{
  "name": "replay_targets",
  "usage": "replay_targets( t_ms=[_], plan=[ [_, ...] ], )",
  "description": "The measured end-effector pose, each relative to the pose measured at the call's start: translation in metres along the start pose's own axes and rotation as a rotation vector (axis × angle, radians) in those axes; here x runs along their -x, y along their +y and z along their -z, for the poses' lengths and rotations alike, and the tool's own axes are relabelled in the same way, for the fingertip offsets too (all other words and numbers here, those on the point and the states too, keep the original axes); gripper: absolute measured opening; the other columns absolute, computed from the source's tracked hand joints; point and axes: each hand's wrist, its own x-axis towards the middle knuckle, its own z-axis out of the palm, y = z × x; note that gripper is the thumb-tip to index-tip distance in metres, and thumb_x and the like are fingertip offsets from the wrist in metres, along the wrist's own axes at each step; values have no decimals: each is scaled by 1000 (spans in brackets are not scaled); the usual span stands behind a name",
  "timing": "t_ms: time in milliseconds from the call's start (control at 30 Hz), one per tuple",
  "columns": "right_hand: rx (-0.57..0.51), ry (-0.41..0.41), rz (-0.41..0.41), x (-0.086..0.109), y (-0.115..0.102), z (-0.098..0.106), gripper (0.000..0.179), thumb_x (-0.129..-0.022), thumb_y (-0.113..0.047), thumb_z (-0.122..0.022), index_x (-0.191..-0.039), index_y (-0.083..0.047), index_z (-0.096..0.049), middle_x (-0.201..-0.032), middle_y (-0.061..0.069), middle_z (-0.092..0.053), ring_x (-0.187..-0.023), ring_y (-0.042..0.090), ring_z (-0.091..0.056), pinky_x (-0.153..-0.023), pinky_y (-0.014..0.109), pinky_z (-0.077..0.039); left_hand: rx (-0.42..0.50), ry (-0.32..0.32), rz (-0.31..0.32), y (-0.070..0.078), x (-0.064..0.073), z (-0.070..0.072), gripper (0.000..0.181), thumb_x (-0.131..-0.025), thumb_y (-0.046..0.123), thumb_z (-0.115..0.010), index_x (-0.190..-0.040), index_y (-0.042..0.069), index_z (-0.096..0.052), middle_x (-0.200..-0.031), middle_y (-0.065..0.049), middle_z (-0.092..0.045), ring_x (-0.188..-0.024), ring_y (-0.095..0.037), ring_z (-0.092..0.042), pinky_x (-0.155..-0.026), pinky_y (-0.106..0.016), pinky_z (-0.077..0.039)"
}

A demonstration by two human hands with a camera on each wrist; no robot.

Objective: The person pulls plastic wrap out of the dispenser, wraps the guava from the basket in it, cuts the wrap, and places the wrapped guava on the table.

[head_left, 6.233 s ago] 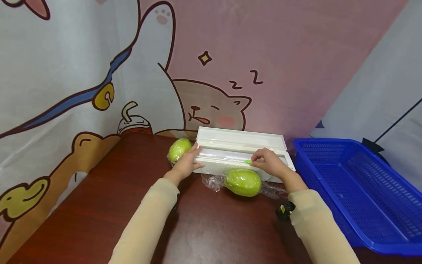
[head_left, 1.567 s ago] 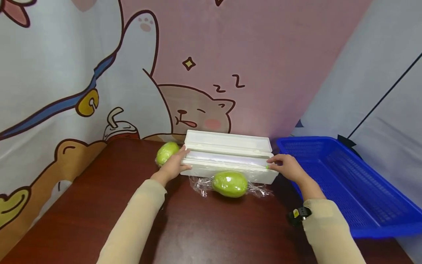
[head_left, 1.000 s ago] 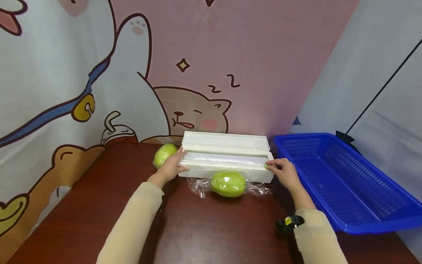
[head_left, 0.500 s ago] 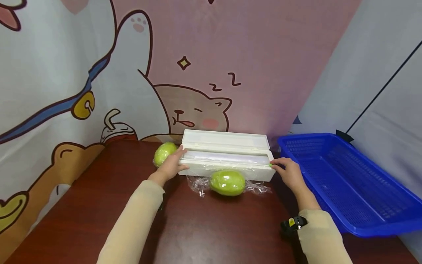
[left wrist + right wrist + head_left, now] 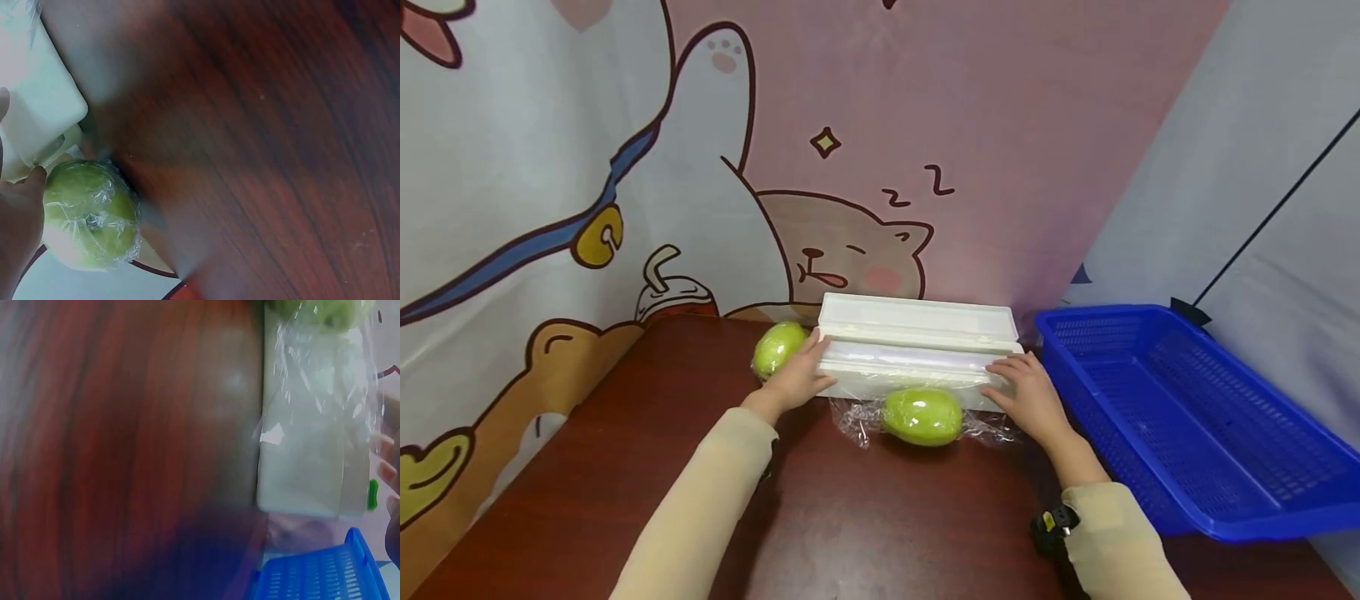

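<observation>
A white cling film box stands at the back of the table with its lid raised and a film roll inside. At its left end, my left hand grips the box, thumb on the front and fingers over the end. My right hand reaches over the right part of the front edge, fingers fairly straight and pinching nothing. The green cutter slider sits at the box's right end, close to the right fingertips. Before the box lies a green melon, clear film spreading out on both sides of it.
A second film-wrapped green melon rests behind the left hand, beside the box. To the right stands a blue plastic basket. A cartoon-printed cloth hangs behind the dark wooden table.
Earlier the right hand pinched the green slider and moved it rightwards along the box to its right end. It has now let go and shifted left over the front edge. The left hand stays put.
</observation>
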Motion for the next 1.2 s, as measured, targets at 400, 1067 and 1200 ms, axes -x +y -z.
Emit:
replay_targets(
  t_ms=[400, 1067, 1200],
  plan=[
    [-48, 94, 93, 1, -1, -3, 17, -61, 4, -80, -67, -5, -67, -77, 10, -68, -96, 35, -58, -101, 52, -36, -229, -75, -205, 8, 12, 6, 98, -68, 29, -80, -146, 2, -27, -155, -21, -16, -142, -41, -11, -115, -52, -18],
    [-49, -37, 66, 25, -5, 15, 19, -65, 6, -77, -75, -8, -69, -76, 2, -65, -75, 20, -60, -70, 37, -50, -64, -179, -265, 99, 1, -29, 96, -79, 35, -74, -148, -1, -17, -122, -8, -59, -118, -21, -52, -107, -34, -38],
    [-43, -158, 75, 27, -5, 28, 18, -67, 7, -73, -76, -9, -69, -79, 2, -66, -78, 21, -60, -73, 38, -50, -24, -179, -285, 96, 1, -32, 94, -78, 31, -76, -147, -1, -21, -121, -8, -57, -116, -21, -53, -105, -34, -39]
  ],
)
